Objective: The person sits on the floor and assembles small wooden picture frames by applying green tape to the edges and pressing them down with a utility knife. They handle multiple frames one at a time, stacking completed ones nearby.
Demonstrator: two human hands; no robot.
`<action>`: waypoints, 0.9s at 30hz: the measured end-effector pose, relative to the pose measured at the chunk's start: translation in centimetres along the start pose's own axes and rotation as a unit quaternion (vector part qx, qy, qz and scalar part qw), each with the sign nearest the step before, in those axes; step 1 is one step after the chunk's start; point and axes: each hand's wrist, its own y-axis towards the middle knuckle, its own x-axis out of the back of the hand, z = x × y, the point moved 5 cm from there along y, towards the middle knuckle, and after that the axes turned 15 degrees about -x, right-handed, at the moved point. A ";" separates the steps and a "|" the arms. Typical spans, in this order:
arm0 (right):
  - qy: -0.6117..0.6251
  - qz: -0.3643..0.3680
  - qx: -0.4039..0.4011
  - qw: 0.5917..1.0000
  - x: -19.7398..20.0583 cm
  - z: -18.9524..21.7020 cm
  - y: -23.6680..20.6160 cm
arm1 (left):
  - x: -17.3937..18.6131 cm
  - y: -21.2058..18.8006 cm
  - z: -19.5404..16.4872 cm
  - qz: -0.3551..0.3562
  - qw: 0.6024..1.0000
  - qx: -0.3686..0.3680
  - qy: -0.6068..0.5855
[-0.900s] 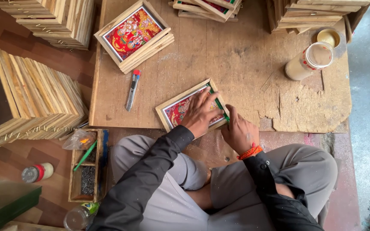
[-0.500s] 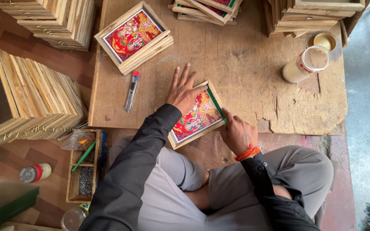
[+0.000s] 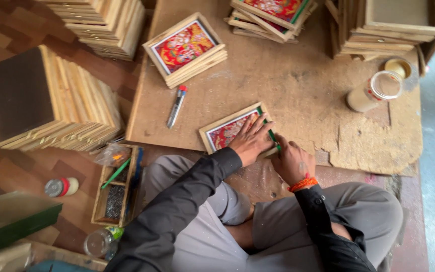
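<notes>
Head view, looking straight down on a seated, cross-legged person in a black long-sleeved top and grey trousers. Small pale-wood picture frame with a red-and-gold printed picture lies flat on the rough brown fibreboard work surface, just ahead of the knees, its long axis running diagonally from near-left up to far-right. Left hand rests on it palm down, fingers spread flat, pressing rather than gripping; nothing enclosed. Right hand sits touching the frame's right end, curled closed at the frame's edge, beside a thin green strip that runs along that end; whether the strip itself is pinched in the fingers cannot be told. Orange thread band on the right wrist. Frame lies left and slightly forward of the right hand, directly under the left, so the left is the nearer. Board is worn, its right edge crumbled and flaky. Grey utility knife with a red tip lies well left of the frame, apart. Further back, a stack of like frames with a red picture on top. Clear plastic jar with pale contents at far right. Tall stacks of bare wooden frames on the left.
</notes>
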 end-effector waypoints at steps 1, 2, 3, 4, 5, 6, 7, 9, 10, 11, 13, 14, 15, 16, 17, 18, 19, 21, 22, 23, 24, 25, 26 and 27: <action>0.003 -0.013 0.011 1.000 0.0 0.1 -0.2 | 0.2 -0.5 0.4 0.026 0.999 0.024 0.005; 0.009 -0.016 0.008 1.000 0.0 0.2 -0.3 | 1.0 -1.1 0.8 0.008 0.999 0.036 0.009; 0.014 -0.018 0.006 1.000 0.0 0.2 -0.4 | 1.6 -1.7 1.3 -0.012 0.999 0.049 0.013; 0.018 -0.021 0.003 1.000 -0.1 0.3 -0.5 | 2.2 -2.2 1.8 -0.033 0.997 0.060 0.018; 0.009 -0.017 0.002 1.000 -0.2 0.2 -0.6 | 2.9 -3.6 2.7 -0.090 0.987 0.131 0.024; 0.002 -0.011 0.002 1.000 -0.5 0.4 -0.5 | 3.7 -6.0 4.1 -0.145 0.968 0.203 0.031; -0.004 -0.008 -0.001 1.000 -0.6 0.6 -0.4 | 4.4 -8.3 5.2 -0.199 0.941 0.270 0.039; -0.024 -0.004 -0.006 1.000 -1.0 0.5 -0.2 | 4.0 -11.4 6.4 -0.191 0.928 0.317 0.043; -0.036 -0.002 -0.008 0.999 -1.1 0.5 0.0 | 3.5 -12.5 6.8 -0.187 0.920 0.343 0.043; -0.028 -0.008 -0.003 1.000 -1.1 0.5 0.0 | 2.9 -12.9 7.2 -0.179 0.926 0.331 0.034; -0.008 -0.021 0.002 1.000 -1.2 0.5 0.0 | 1.9 -13.3 8.6 -0.162 0.939 0.303 0.016; -0.011 -0.020 -0.001 1.000 -1.3 0.5 -0.1 | 2.1 -14.1 10.1 -0.181 0.917 0.353 0.048; -0.013 -0.020 -0.006 1.000 -1.4 0.4 -0.1 | 2.6 -14.9 12.0 -0.199 0.891 0.400 0.079; -0.015 -0.021 -0.012 1.000 -1.3 0.4 -0.2 | 3.3 -16.2 13.6 -0.211 0.866 0.434 0.133; -0.015 -0.018 -0.010 1.000 -1.4 0.4 0.0 | 4.1 -17.7 15.3 -0.222 0.836 0.465 0.188; -0.013 -0.016 -0.007 1.000 -1.3 0.5 -0.3 | 4.7 -18.9 16.7 -0.202 0.829 0.498 0.153; -0.011 -0.014 -0.002 1.000 -1.2 0.6 0.2 | 4.5 -19.5 18.1 -0.182 0.818 0.532 0.119; -0.009 0.005 -0.017 1.000 -1.2 0.6 0.5 | 4.3 -19.9 19.4 -0.167 0.829 0.529 0.075; -0.007 0.017 -0.026 0.999 -1.3 0.6 0.5 | 4.1 -20.1 19.8 -0.157 0.834 0.526 0.053; 0.002 0.003 -0.015 1.000 -1.2 0.8 0.6 | 4.1 -20.2 20.2 -0.162 0.834 0.527 0.027; 0.010 -0.010 -0.004 1.000 -1.1 0.9 0.6 | 4.1 -20.1 20.5 -0.167 0.832 0.529 -0.001; 0.016 -0.023 0.006 1.000 -1.0 0.9 0.6 | 3.9 -20.0 20.5 -0.171 0.829 0.531 -0.030; 0.009 -0.014 0.002 1.000 -1.2 0.7 0.6 | 3.5 -19.5 20.5 -0.180 0.833 0.519 -0.061; 0.003 -0.009 -0.002 1.000 -1.3 0.5 0.7 | 3.4 -19.0 20.6 -0.191 0.837 0.506 -0.089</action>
